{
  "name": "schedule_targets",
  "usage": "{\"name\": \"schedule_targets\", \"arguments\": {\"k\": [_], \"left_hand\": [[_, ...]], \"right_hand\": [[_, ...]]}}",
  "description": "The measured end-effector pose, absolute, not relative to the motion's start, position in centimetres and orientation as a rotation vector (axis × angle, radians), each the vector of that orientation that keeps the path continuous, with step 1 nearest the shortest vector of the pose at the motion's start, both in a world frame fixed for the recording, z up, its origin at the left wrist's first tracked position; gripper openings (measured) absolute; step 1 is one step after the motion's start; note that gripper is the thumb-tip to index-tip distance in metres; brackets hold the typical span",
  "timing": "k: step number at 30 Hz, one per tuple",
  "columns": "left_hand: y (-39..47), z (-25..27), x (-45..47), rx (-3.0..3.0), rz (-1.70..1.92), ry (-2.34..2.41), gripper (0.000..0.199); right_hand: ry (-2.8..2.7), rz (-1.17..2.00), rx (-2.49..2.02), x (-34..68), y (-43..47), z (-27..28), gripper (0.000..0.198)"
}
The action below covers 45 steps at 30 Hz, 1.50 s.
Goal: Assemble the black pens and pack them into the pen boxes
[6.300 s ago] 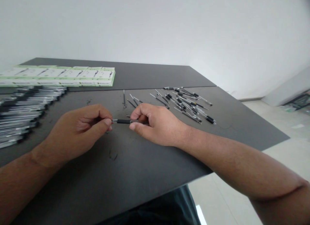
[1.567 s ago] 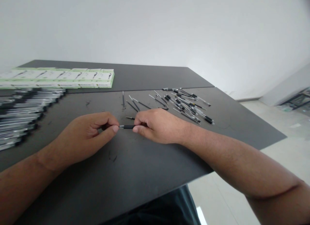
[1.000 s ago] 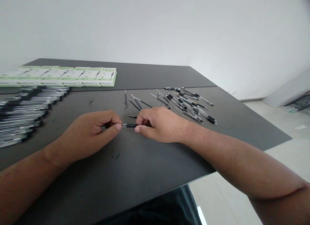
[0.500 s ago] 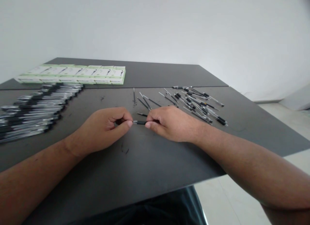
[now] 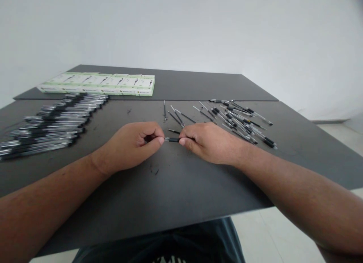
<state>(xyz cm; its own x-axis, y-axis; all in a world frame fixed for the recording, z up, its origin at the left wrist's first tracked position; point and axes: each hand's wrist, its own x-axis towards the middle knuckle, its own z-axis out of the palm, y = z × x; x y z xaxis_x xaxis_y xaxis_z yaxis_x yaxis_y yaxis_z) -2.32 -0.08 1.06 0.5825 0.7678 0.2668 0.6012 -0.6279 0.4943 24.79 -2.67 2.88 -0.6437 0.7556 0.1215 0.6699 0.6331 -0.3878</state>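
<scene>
Between my two hands a pen [image 5: 172, 140] with a black grip is held level, low over the table. My left hand [image 5: 138, 145] pinches its clear tip end between thumb and forefinger. At the other end of the black grip, my right hand [image 5: 208, 143] is closed around the pen and hides the rest of it. Just behind the pen, a dark refill [image 5: 173, 131] lies partly hidden by my right hand. Farther back are several loose refills [image 5: 185, 117] with dark and clear parts.
A long row of pens [image 5: 56, 121] with black grips lies on the left. Behind it, green and white boxes [image 5: 119, 90] stand side by side. Pen barrels [image 5: 241, 123] are heaped on the right of the dark table [image 5: 181, 202]. Small black marks [image 5: 154, 170] show on its surface.
The whole view has shifted, so everything appears farther right. Both hands keep the same grip on the pen, with no clear movement relative to the table.
</scene>
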Motion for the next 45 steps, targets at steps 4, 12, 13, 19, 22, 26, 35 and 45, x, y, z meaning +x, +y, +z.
{"name": "schedule_targets", "arguments": {"k": [4, 12, 13, 19, 22, 26, 35, 45], "left_hand": [[-0.21, 1.05, -2.26, 2.458, 0.642, 1.116, 0.027], [-0.35, 1.28, -2.04, 2.464, 0.611, 1.145, 0.026], [-0.36, 1.29, -2.03, 2.461, 0.606, 1.151, 0.026], [-0.32, 1.28, -1.99, 2.473, 0.600, 1.154, 0.027], [-0.25, 1.23, -1.93, 2.474, 0.601, 1.174, 0.028], [-0.24, 1.20, -1.87, 2.479, 0.605, 1.191, 0.028], [-0.31, 1.15, -1.88, 2.483, 0.633, 1.165, 0.024], [-0.27, 1.00, -1.91, 2.516, 0.634, 1.131, 0.023]], "right_hand": [[-2.480, 0.528, -1.225, 24.87, -2.63, 2.87, 0.015], [-2.525, 0.514, -1.186, 24.78, -2.72, 2.90, 0.020], [-2.492, 0.532, -1.200, 24.80, -2.71, 2.87, 0.016], [-2.567, 0.438, -1.172, 24.94, -2.39, 2.70, 0.019], [-2.579, 0.412, -1.150, 24.97, -2.30, 2.59, 0.027], [-2.441, 0.456, -1.203, 25.04, -2.50, 2.68, 0.014], [-2.560, 0.379, -1.135, 25.29, -2.46, 2.96, 0.021], [-2.569, 0.387, -1.152, 25.33, -2.55, 3.17, 0.022]]}}
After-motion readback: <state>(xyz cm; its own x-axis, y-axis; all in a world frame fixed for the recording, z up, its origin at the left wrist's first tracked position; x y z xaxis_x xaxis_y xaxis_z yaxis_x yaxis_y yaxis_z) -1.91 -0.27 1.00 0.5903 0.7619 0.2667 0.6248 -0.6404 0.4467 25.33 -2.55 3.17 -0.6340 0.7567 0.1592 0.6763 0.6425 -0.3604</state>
